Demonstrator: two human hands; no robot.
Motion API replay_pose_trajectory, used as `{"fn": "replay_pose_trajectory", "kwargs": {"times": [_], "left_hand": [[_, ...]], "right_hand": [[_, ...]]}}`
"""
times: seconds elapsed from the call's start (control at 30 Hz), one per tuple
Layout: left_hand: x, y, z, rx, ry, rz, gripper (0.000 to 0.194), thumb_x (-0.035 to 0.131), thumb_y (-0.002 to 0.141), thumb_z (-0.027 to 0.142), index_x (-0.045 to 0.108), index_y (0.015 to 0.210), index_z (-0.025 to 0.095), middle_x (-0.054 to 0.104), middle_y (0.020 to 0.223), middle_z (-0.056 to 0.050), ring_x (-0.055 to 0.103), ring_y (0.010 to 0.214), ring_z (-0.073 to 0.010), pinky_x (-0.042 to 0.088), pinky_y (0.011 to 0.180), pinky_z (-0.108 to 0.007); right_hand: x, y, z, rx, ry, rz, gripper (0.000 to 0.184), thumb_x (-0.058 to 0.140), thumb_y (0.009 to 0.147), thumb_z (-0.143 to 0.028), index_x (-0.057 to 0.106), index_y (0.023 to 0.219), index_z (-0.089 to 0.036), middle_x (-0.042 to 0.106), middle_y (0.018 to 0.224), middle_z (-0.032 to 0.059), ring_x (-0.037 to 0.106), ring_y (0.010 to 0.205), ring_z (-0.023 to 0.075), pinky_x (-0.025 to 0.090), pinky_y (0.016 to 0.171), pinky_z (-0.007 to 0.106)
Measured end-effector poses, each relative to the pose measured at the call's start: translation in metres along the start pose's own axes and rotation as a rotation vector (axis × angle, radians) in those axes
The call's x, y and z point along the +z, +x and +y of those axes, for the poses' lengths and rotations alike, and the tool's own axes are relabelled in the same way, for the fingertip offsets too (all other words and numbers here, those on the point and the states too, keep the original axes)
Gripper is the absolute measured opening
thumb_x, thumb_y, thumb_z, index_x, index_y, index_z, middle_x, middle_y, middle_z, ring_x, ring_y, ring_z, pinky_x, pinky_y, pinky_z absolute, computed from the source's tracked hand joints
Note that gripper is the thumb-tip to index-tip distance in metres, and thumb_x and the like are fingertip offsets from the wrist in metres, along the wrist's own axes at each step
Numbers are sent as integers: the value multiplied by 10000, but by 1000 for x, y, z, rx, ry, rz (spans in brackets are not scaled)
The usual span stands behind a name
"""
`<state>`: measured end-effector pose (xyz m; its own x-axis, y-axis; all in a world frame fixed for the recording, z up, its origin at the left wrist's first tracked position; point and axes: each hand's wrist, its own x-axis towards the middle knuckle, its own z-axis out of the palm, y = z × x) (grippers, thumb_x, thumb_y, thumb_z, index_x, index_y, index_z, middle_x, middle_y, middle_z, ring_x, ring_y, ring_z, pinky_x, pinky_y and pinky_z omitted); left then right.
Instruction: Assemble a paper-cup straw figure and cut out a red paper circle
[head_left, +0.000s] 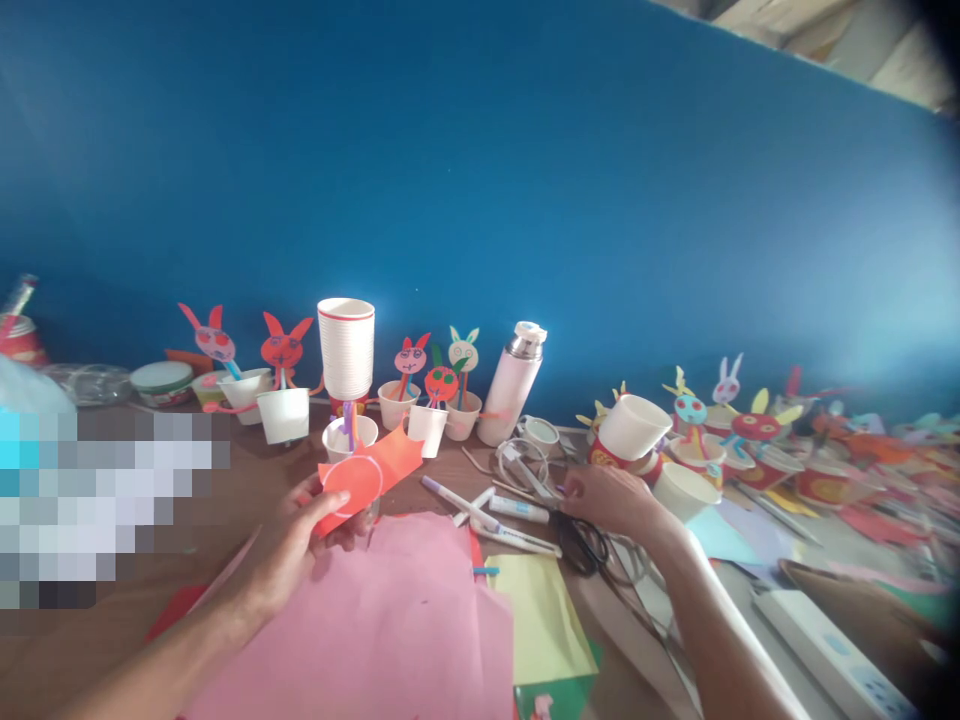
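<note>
My left hand pinches a piece of orange paper with a circle drawn on it, thumb on top. One end of the paper is cut to points. Below it lie large pink paper sheets. Over on the right, my right hand is at the table with bent fingers pressed together, just above black-handled scissors. Whatever those fingertips hold, if anything, is hidden. Left of the scissors are a white marker and a purple-and-white pen.
Paper cups with rabbit faces, such as a red one, line the blue wall. A stack of cups and a white thermos stand among them. Yellow paper and a power strip lie nearer me. A blurred patch covers the left.
</note>
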<state>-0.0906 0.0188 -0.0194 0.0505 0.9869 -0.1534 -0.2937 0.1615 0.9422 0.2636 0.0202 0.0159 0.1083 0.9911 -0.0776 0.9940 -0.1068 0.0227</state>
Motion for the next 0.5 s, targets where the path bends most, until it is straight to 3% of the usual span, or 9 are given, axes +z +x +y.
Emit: {"fn": "replay_pose_trajectory", "kwargs": {"times": [0.1,0.23,0.4,0.5], "left_hand": [[-1,3,-6,39,14,-78,100,612,738,234,618,819,177,679,598,-2,581,492,-133,453,457,-221],[-1,3,-7,62,26,-122,64,559,785,224,603,807,183,656,590,11,563,497,-119,447,468,-213],[1,0,-7,46,36,-124,64,531,797,202,583,765,183,652,599,12,555,490,-114,436,482,-222],[0,0,-8,51,20,-135,57,533,800,205,581,783,178,651,607,9,552,494,-113,424,482,-219]], "right_hand": [[7,-12,3,-2,-65,-72,278,626,629,-255,668,900,-216,692,821,75,644,785,283,396,613,291],[24,-24,-5,3,-119,-84,460,590,654,-194,586,1113,-199,688,900,112,645,840,296,418,668,321],[33,-27,-13,29,-132,-45,372,534,724,-175,599,1090,-173,683,894,140,642,868,305,428,694,338],[24,-28,1,39,-111,-26,321,501,749,-184,624,1045,-193,687,890,124,647,853,293,434,680,325]]}}
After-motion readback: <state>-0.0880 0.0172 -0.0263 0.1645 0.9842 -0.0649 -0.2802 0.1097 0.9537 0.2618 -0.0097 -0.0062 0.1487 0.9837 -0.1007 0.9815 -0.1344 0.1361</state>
